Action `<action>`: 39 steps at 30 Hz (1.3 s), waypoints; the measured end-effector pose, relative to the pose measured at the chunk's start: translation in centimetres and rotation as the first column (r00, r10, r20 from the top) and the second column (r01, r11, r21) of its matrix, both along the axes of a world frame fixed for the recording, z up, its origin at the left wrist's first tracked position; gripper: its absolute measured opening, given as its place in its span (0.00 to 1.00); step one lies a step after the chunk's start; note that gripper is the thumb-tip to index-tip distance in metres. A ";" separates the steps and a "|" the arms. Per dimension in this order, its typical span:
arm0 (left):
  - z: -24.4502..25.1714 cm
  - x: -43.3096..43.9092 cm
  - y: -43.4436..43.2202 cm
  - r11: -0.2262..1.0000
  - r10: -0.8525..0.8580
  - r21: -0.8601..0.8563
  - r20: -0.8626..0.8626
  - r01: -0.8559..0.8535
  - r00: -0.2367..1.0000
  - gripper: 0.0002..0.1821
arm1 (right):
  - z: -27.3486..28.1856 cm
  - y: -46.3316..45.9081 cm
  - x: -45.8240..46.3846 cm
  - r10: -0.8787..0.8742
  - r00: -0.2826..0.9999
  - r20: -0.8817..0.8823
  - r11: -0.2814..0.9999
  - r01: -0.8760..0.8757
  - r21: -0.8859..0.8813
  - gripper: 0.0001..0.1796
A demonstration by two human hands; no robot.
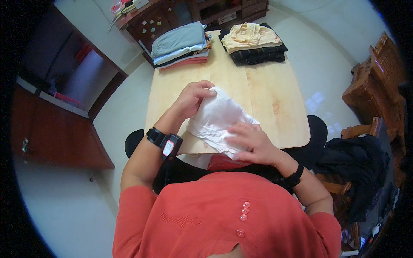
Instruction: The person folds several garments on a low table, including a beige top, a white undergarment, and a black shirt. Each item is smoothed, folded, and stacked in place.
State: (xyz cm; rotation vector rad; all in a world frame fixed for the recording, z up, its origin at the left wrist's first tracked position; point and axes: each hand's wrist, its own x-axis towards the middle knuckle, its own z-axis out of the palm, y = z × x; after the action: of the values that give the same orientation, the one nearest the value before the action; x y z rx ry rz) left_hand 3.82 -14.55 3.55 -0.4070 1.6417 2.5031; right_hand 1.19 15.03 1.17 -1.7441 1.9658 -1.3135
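Observation:
A white cloth garment (pixel 217 113) is spread between my two hands at the near edge of the light wooden table (pixel 258 93). My left hand (pixel 195 98) pinches its upper left corner between thumb and fingers. Slightly blurred, my right hand (pixel 255 143) rests over the garment's lower right part, fingers spread on the fabric and thumb by its near edge. Whether those fingers grip the cloth is hard to see. Part of the garment hangs past the table edge towards me. Its exact kind cannot be made out.
At the table's far left stands a stack of folded clothes (pixel 180 42), grey-blue on top. Another folded stack (pixel 253 42), cream over black, sits far right. Behind is a dark wooden cabinet (pixel 180 16). To the right, dark clothing (pixel 355 164) drapes over a wooden chair (pixel 358 130).

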 end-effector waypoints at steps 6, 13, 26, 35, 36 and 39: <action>2.3 0.3 2.3 0.991 -0.125 0.037 -0.160 0.132 0.979 0.13 | 1.2 -0.3 -3.0 -0.288 0.807 0.516 0.940 0.340 -0.007 0.37; 3.3 -1.5 4.1 0.973 -0.009 0.228 -0.113 0.035 0.994 0.19 | 2.2 0.4 -3.9 -0.185 0.378 0.907 0.982 0.110 0.155 0.21; 4.2 -6.9 5.5 0.970 -0.178 0.170 0.011 0.173 0.984 0.19 | 3.7 5.6 -12.4 -0.445 0.493 0.748 0.857 -0.010 0.516 0.27; 9.2 -18.9 2.6 0.976 0.199 0.107 -0.081 -0.190 0.977 0.22 | 9.5 0.9 -31.6 -0.178 0.484 0.856 0.906 0.420 -0.049 0.18; 9.4 -20.9 1.9 0.968 0.239 0.088 -0.051 -0.234 0.970 0.22 | 10.2 -0.6 -33.5 -0.179 0.485 0.856 0.899 0.434 -0.059 0.18; 8.9 -26.2 -1.1 0.967 0.250 0.068 -0.057 -0.246 0.966 0.23 | 11.1 -4.8 -38.1 -0.322 0.397 0.860 0.825 0.563 0.049 0.18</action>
State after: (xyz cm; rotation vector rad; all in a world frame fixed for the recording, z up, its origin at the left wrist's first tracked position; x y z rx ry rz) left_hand -22.36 -15.68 12.46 -0.5627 1.6235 2.7665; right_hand -36.87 10.19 12.23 -0.3042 1.6778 -2.1176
